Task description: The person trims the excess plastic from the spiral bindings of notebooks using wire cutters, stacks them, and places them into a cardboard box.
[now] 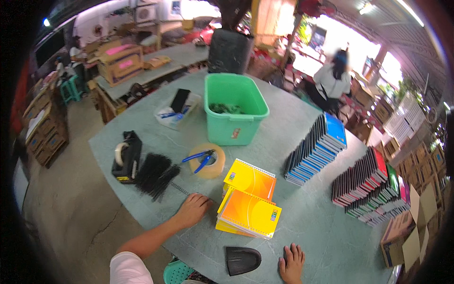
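My left hand (194,208) lies on the grey-green table, fingers stretched toward the yellow notebooks (249,212), with nothing visible in it. One loose black binding coil (179,188) ends close to its knuckles. The notebooks are spiral-edged and stacked in two overlapping piles. My right hand (292,264) rests near the front edge, fingers spread and holding nothing. Between it and my left forearm sits a black D-shaped object (242,260); its kind is unclear. Beyond my left hand are a heap of black binding coils (155,175) and blue-handled pliers (202,160) lying on a roll of clear tape (213,166).
A green bin (236,128) with dark contents stands at the back, near a plastic tray (176,116) holding a black phone-like object. A tape dispenser (126,157) is at left. Blue (316,149) and red (360,176) notebook rows, then a carton (402,239), occupy the right.
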{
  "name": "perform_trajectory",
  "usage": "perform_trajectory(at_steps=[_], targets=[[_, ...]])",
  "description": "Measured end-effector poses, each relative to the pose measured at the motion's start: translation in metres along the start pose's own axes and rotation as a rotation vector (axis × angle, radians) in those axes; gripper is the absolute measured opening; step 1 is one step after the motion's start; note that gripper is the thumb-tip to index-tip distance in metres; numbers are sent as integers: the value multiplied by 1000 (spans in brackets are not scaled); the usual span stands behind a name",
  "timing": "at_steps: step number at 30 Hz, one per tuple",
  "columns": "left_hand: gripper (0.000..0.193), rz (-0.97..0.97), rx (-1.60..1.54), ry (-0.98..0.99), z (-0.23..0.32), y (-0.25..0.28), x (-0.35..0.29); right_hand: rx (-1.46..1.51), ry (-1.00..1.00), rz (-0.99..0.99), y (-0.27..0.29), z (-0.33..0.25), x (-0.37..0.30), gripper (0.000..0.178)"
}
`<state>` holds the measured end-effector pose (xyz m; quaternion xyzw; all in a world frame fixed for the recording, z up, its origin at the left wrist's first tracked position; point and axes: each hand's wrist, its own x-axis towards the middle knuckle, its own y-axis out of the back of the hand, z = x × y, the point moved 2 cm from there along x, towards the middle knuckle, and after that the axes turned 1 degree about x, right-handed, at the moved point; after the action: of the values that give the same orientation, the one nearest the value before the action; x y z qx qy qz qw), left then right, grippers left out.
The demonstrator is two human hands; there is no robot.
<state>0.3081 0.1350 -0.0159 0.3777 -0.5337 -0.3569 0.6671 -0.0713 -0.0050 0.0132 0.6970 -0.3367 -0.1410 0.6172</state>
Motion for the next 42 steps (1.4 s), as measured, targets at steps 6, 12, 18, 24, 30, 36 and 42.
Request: perform_trajectory(at_steps=[6, 12, 18, 24, 30, 36, 42], targets=[[23, -113, -65, -61, -15, -3, -13, 95, -275, 26, -29, -12, -9, 43], [13, -146, -166, -136, -12, 9, -12, 197, -465, 246, -33, -8, -18, 35], [17, -347, -238, 173, -3, -3, 14, 456, -389, 301, -49, -1, 1, 26], [32, -552, -1015, 658, 17, -2, 35, 1161, -164, -145, -80, -59, 67, 54], [25, -511, -1028, 690, 44, -8, 49, 1214, -170, 101, -82, -57, 52, 43], [28, -768, -1102, 594, 50, -2, 52, 1311, -259, 98, -80, -35, 42, 42], [34, -222, -1318, 1035, -27, -22, 45, 967, -342, 236, -77, -44, 51, 55]])
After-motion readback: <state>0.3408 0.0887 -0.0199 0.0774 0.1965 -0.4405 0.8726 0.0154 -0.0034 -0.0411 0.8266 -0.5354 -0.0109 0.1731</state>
